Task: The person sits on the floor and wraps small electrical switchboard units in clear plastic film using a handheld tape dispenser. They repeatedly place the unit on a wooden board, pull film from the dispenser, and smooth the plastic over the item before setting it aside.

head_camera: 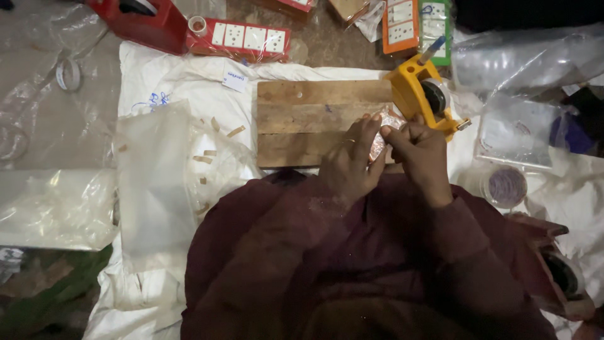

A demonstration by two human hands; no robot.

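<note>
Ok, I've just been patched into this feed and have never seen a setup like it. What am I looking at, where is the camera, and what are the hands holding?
There is no machine here: a person works with two bare hands. The single picture comes from a camera on their head, looking down over their dark red sleeves. The left hand and right hand together pinch a small shiny clear-wrapped packet over a wooden board lying on a white cloth. Beside the right hand stands a yellow tape dispenser. Clear plastic bags lie to the left, with short tape strips stuck nearby. Red cards of white switches sit at the top.
</note>
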